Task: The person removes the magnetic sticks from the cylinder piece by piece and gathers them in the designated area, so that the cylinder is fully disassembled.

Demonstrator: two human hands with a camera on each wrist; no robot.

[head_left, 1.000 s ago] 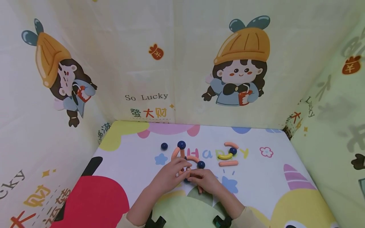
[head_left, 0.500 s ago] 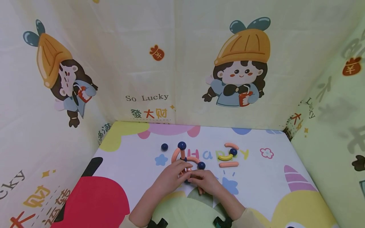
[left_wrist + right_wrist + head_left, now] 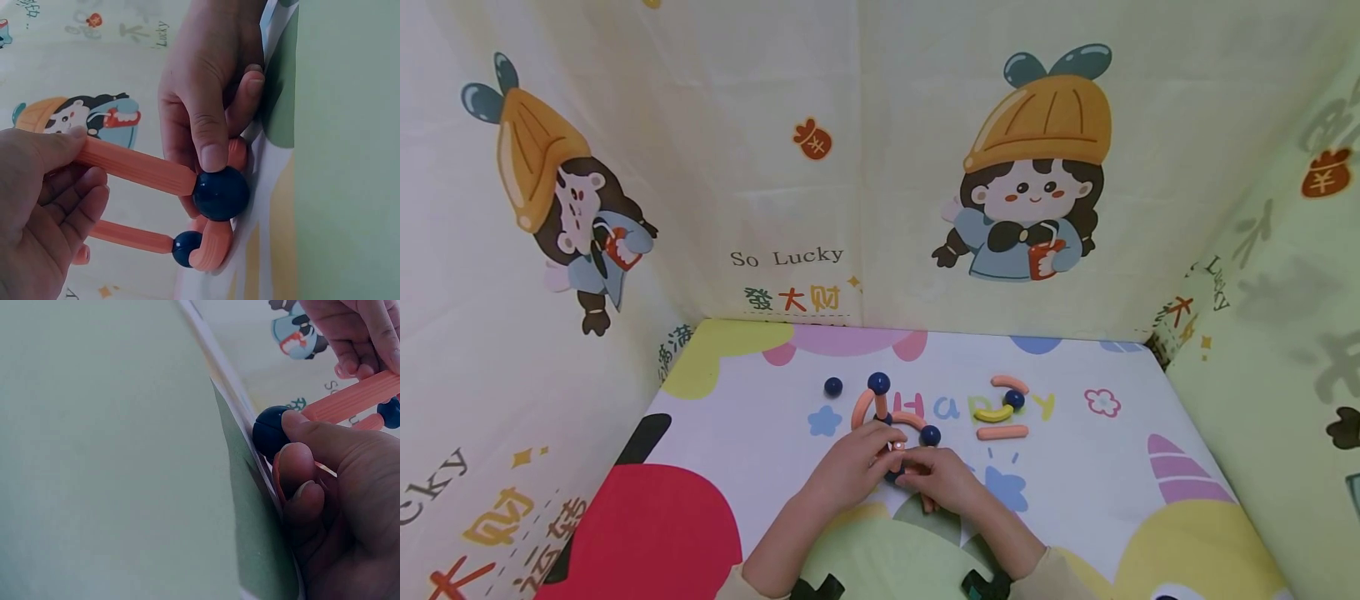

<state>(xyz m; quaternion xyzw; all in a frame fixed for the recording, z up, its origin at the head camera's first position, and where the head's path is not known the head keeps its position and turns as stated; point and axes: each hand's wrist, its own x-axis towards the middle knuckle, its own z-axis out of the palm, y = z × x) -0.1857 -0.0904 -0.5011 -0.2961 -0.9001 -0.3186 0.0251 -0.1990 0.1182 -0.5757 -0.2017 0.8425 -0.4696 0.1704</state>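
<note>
My left hand (image 3: 850,468) pinches the upper end of a straight salmon-pink toy building stick (image 3: 137,167) between thumb and fingers. That stick rises from a dark blue ball (image 3: 220,195), which the thumb and fingers of my right hand (image 3: 946,478) hold low, close over the table. Ball and stick belong to a joined frame of pink sticks and blue balls. Beyond the hands, its curved stick (image 3: 910,419) ends at a blue ball (image 3: 930,435), and another ball (image 3: 878,383) tops two upright sticks. Fingers hide part of the frame in the head view.
A loose blue ball (image 3: 832,387) lies back left. To the right are a curved pink stick (image 3: 1009,384), a blue ball (image 3: 1014,401), a yellow curved stick (image 3: 993,414) and a straight pink stick (image 3: 1002,432). A printed cloth wall (image 3: 895,208) closes off the back.
Both hands keep their grip and have barely moved. Slightly more of the near blue ball shows between them.
</note>
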